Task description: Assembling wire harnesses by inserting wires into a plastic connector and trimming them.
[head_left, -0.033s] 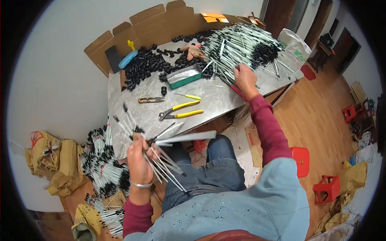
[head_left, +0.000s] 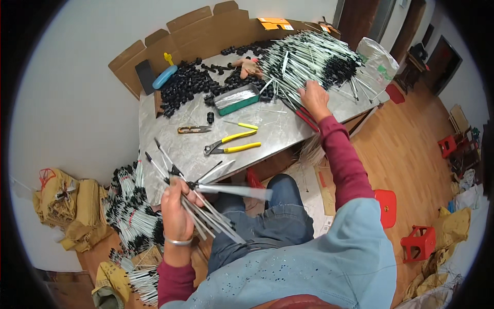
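Note:
My left hand (head_left: pixel 176 208), closed, grips a fanned bunch of thin white rods (head_left: pixel 206 208) with black ends. The bunch is held over the table's near left edge and my lap, and some rods are blurred. At the near edge of a big heap of similar white rods (head_left: pixel 298 56) is my right hand (head_left: pixel 315 100), its fingers bent together. What those fingertips hold, if anything, cannot be made out. Just below that hand, red-handled pliers (head_left: pixel 307 119) lie on the table.
On the grey table (head_left: pixel 170 135) lie yellow-handled pincers (head_left: pixel 231 143), thread snips (head_left: pixel 194 130), a green tin (head_left: pixel 236 105) and a heap of black parts (head_left: pixel 182 87). Cardboard (head_left: pixel 200 36) lines the back. Rod bundles (head_left: pixel 128 206) are stacked at left; a red stool (head_left: pixel 418 242) stands at right.
The rods in my left hand have swung slightly and spread differently. My right hand has turned a little at the heap's edge, its fingers lower against the rods.

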{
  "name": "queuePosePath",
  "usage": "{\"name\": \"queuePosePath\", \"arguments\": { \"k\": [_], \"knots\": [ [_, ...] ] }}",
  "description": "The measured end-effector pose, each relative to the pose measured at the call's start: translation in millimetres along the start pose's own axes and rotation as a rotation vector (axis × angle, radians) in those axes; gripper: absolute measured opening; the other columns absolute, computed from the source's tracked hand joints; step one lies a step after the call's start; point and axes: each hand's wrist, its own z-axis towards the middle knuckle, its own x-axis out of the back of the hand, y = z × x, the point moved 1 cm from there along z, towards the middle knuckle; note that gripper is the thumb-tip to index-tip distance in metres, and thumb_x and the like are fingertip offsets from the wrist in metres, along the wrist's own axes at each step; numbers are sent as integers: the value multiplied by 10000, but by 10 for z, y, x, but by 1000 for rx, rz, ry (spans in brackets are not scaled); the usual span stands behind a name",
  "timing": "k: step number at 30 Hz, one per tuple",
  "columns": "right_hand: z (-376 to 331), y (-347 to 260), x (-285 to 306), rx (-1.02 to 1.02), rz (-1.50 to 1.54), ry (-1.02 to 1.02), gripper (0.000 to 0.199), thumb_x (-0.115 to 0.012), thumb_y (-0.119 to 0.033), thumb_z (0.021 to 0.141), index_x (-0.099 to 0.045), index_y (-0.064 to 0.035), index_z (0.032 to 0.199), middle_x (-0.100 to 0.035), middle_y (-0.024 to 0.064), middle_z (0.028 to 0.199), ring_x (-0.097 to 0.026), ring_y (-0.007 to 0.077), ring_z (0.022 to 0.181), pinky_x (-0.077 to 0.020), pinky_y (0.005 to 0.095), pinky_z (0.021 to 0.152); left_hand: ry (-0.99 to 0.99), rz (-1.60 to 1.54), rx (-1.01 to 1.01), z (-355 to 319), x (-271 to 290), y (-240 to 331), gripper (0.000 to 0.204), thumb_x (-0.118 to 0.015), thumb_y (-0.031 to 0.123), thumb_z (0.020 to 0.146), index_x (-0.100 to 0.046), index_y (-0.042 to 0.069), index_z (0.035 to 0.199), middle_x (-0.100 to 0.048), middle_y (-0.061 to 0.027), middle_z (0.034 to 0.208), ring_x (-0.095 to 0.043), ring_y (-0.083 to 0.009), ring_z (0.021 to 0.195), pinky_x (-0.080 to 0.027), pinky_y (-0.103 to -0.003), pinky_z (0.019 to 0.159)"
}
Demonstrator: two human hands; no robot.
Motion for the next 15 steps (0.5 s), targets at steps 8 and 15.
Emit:
{"name": "queuePosePath", "arguments": {
  "k": [8,15],
  "knots": [
    [142,17,-127,-61,270,-106,302,-615,-290,864,-688,3,862,-706,187,834,-683,331,717,-527,454,668,-230,-417,-11,-204,290,161,258,-458,315,1051,-529,76,1116,-479,-4,684,-583,-235,673,-493,-373,646],
    [-769,-389,433,-492,1368,-496,166,-546,-196,978,-552,-30,976,-670,64,792,-512,68,510,-400,217,437,18,-148,138,180,-41,-99,351,-436,217,1064,-526,24,1343,-275,74,618,-252,-36,479,-201,-217,420]
  ]
}}
